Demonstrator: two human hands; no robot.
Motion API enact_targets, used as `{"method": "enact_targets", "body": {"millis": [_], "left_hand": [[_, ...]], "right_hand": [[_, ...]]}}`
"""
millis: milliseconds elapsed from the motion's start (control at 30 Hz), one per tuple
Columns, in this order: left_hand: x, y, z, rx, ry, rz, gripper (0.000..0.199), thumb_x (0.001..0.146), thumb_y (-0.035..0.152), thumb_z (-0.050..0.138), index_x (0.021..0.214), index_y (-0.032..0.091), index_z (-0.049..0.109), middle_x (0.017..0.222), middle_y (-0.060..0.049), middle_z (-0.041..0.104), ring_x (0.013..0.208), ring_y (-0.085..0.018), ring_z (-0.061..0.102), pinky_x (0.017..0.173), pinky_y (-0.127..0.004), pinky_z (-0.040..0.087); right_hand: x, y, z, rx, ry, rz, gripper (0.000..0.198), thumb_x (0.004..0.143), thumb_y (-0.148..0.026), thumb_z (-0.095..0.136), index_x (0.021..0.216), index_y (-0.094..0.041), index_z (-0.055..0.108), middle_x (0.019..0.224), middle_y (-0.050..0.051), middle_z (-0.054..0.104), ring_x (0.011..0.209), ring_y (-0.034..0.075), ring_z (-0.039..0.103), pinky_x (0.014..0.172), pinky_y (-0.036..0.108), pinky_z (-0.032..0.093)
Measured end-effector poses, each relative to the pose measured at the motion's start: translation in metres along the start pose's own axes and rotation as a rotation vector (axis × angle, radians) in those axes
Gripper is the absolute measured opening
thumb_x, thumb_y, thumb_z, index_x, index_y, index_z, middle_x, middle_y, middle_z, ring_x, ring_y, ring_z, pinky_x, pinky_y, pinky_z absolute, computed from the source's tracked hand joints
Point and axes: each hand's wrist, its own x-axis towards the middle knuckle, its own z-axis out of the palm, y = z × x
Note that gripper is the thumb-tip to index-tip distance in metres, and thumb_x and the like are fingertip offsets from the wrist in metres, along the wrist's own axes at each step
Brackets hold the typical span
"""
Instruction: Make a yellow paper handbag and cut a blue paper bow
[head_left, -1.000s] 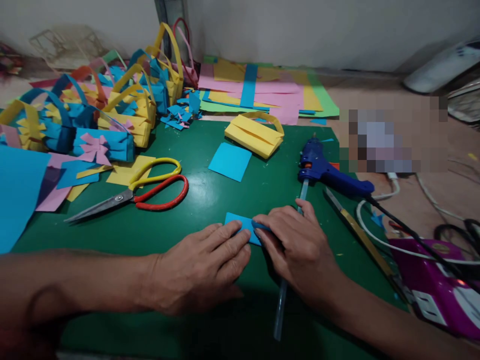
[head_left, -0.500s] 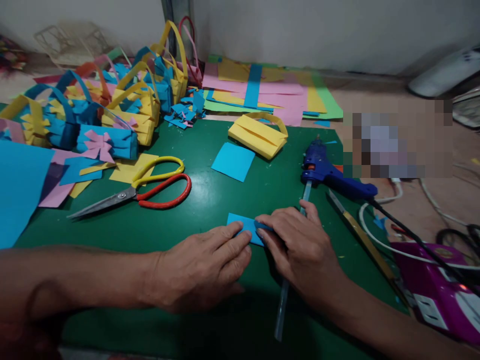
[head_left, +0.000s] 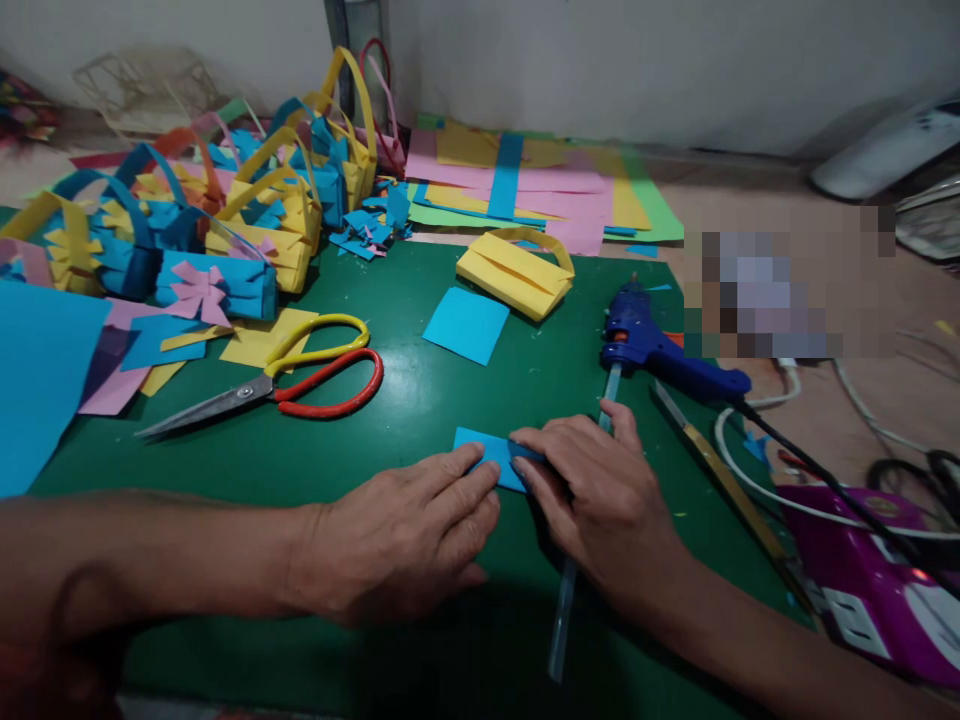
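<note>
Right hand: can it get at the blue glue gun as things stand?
Probably yes. The blue glue gun lies just beyond the right hand, with only its glue stick seen between them. That hand is pinching the folded blue paper, though, so it would likely need to let go first.

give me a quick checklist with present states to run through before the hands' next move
1. Left hand on the blue paper piece: ok, fingers rest on it.
2. Right hand pinching the piece's right end: ok.
3. Glue stick clear of the right hand: not ok, it runs beneath.
4. Scissors apart from both hands: ok.
5. Knife blade covered: not ok, it is bare.
6. Glue gun hot: cannot tell.
</note>
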Motion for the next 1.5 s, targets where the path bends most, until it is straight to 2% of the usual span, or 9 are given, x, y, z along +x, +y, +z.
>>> {"method": "enact_targets", "body": {"millis": [200, 333, 433, 533, 667, 867, 1033, 1333, 1500], "left_hand": [[0.0, -0.002, 0.0, -0.016, -0.001, 0.01, 0.039, 0.087, 0.034, 0.05, 0.114, 0.006, 0.054, 0.121, -0.019, 0.059, 0.12, -0.031, 0.05, 0.096, -0.043, 0.046], [0.0, -0.003, -0.001, -0.022, -0.013, -0.017, 0.049, 0.087, 0.042, 0.048, 0.121, 0.007, 0.049, 0.121, -0.018, 0.059, 0.116, -0.031, 0.051, 0.098, -0.049, 0.042], [0.003, -0.004, -0.003, -0.028, -0.049, -0.022, 0.057, 0.085, 0.047, 0.049, 0.126, 0.006, 0.044, 0.121, -0.018, 0.057, 0.115, -0.031, 0.05, 0.099, -0.05, 0.039], [0.006, -0.004, -0.006, -0.053, -0.092, -0.038, 0.062, 0.085, 0.05, 0.047, 0.129, 0.007, 0.041, 0.12, -0.019, 0.056, 0.113, -0.031, 0.05, 0.097, -0.051, 0.039], [0.01, -0.004, -0.008, -0.074, -0.109, -0.047, 0.063, 0.085, 0.054, 0.044, 0.129, 0.008, 0.04, 0.119, -0.018, 0.055, 0.111, -0.031, 0.049, 0.097, -0.052, 0.038], [0.013, -0.006, -0.005, -0.059, -0.098, -0.043, 0.067, 0.085, 0.056, 0.043, 0.128, 0.005, 0.041, 0.119, -0.019, 0.053, 0.104, -0.031, 0.049, 0.089, -0.048, 0.043], [0.019, -0.005, -0.005, -0.028, -0.1, -0.044, 0.066, 0.085, 0.056, 0.043, 0.126, 0.004, 0.043, 0.115, -0.018, 0.053, 0.1, -0.029, 0.047, 0.086, -0.046, 0.044], [0.023, -0.003, -0.004, 0.067, -0.106, -0.016, 0.064, 0.086, 0.055, 0.039, 0.125, 0.005, 0.045, 0.111, -0.017, 0.053, 0.098, -0.029, 0.045, 0.088, -0.047, 0.041], [0.021, -0.002, -0.002, 0.109, -0.085, -0.006, 0.064, 0.087, 0.057, 0.034, 0.121, 0.004, 0.048, 0.112, -0.017, 0.053, 0.101, -0.031, 0.046, 0.091, -0.048, 0.039]], "right_hand": [[-0.001, -0.001, 0.001, -0.003, -0.01, 0.018, 0.014, 0.086, -0.014, 0.048, 0.093, -0.016, 0.061, 0.075, 0.006, 0.068, 0.071, 0.021, 0.06, 0.09, 0.049, 0.031], [-0.004, -0.002, -0.006, 0.014, -0.057, 0.067, 0.02, 0.085, -0.017, 0.049, 0.104, -0.015, 0.057, 0.08, 0.007, 0.068, 0.074, 0.023, 0.062, 0.09, 0.05, 0.031], [-0.005, -0.002, -0.015, 0.067, -0.1, 0.135, 0.025, 0.084, -0.016, 0.051, 0.109, -0.015, 0.052, 0.077, 0.005, 0.068, 0.076, 0.022, 0.062, 0.091, 0.05, 0.03], [-0.009, -0.002, -0.024, 0.143, -0.15, 0.185, 0.019, 0.084, -0.014, 0.051, 0.103, -0.018, 0.054, 0.078, 0.003, 0.068, 0.078, 0.021, 0.062, 0.092, 0.048, 0.028], [-0.019, -0.005, -0.027, 0.181, -0.177, 0.125, 0.014, 0.087, -0.013, 0.047, 0.086, -0.02, 0.059, 0.084, 0.004, 0.068, 0.083, 0.02, 0.061, 0.092, 0.046, 0.027], [-0.035, -0.008, -0.018, 0.082, -0.057, 0.0, 0.014, 0.088, -0.012, 0.049, 0.089, -0.016, 0.062, 0.085, 0.004, 0.07, 0.093, 0.022, 0.06, 0.098, 0.049, 0.022], [-0.041, -0.008, -0.012, -0.037, -0.031, -0.095, 0.016, 0.084, -0.008, 0.047, 0.085, -0.014, 0.062, 0.087, 0.006, 0.07, 0.088, 0.022, 0.059, 0.099, 0.049, 0.022], [-0.043, -0.01, -0.01, -0.123, -0.006, -0.122, 0.025, 0.088, -0.011, 0.039, 0.081, -0.015, 0.062, 0.085, 0.006, 0.069, 0.083, 0.02, 0.057, 0.099, 0.049, 0.025], [-0.046, -0.01, -0.01, -0.146, -0.017, -0.138, 0.025, 0.09, -0.013, 0.038, 0.086, -0.015, 0.062, 0.089, 0.006, 0.068, 0.087, 0.021, 0.057, 0.1, 0.051, 0.025]]}}
